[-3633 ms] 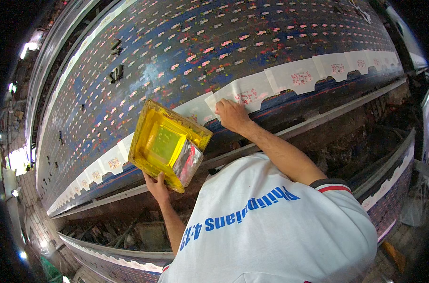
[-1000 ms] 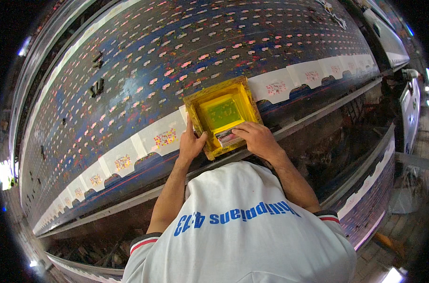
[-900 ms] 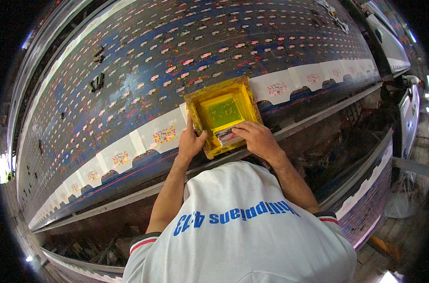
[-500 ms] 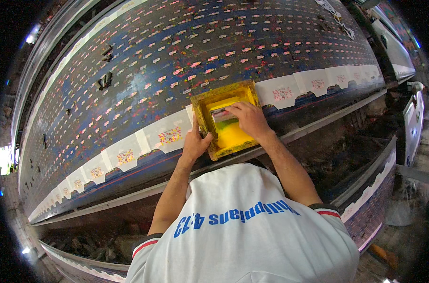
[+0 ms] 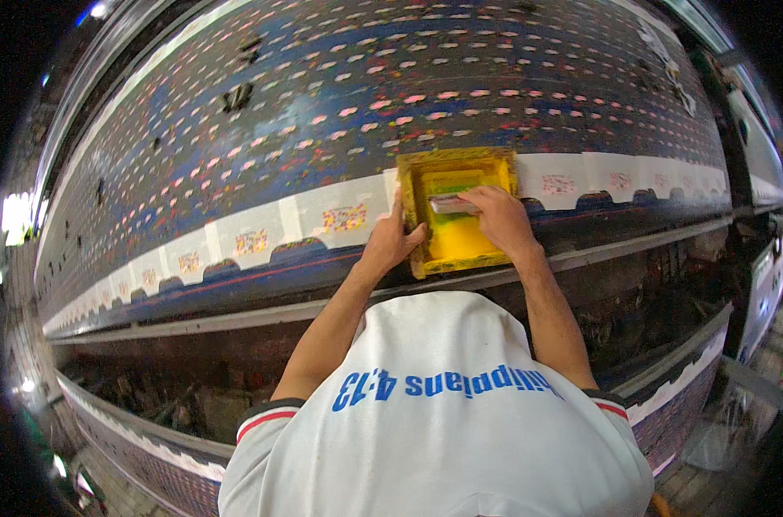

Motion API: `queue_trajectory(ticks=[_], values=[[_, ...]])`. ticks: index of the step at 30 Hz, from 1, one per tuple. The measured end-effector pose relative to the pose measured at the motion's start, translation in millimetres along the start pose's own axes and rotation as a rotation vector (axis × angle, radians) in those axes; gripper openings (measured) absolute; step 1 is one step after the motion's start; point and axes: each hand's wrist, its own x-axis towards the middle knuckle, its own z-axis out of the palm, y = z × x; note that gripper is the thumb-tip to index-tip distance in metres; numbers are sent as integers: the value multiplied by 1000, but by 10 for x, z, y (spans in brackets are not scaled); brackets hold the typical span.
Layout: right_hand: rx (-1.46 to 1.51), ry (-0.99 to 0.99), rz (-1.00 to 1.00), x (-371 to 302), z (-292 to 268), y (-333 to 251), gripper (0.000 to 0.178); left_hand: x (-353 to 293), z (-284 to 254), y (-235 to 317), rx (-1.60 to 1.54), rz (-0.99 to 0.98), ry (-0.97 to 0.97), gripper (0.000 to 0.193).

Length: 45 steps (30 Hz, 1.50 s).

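The left hand (image 5: 389, 244) clasps the left side of a yellow screen-printing frame (image 5: 457, 158) between thumb and fingers, the frame lying across white printed pieces (image 5: 288, 215) along the long table's (image 5: 340, 95) near edge, while the right hand's (image 5: 505, 222) fingers close around a squeegee (image 5: 448, 206) inside it.

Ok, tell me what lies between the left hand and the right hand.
Between the left hand and right hand, the head view shows part of the yellow frame and the flat scraper the right hand holds.
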Motion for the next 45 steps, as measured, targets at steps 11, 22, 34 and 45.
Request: queue_trajectory(ticks=[11, 22, 34, 45], values=[[-10, 39, 36, -688, 118, -311, 41, -72, 1, 137, 166, -27, 21, 103], [4, 69, 12, -758, 136, -254, 49, 88, 70, 97, 57, -85, -6, 107], [-38, 182, -60, -990, -538, 649, 38, 351, 522, 1010, -35, -5, 39, 103], [-7, 117, -79, -1367, -1180, 2139, 39, 1099, 1807, 1671, -39, 14, 47, 107]])
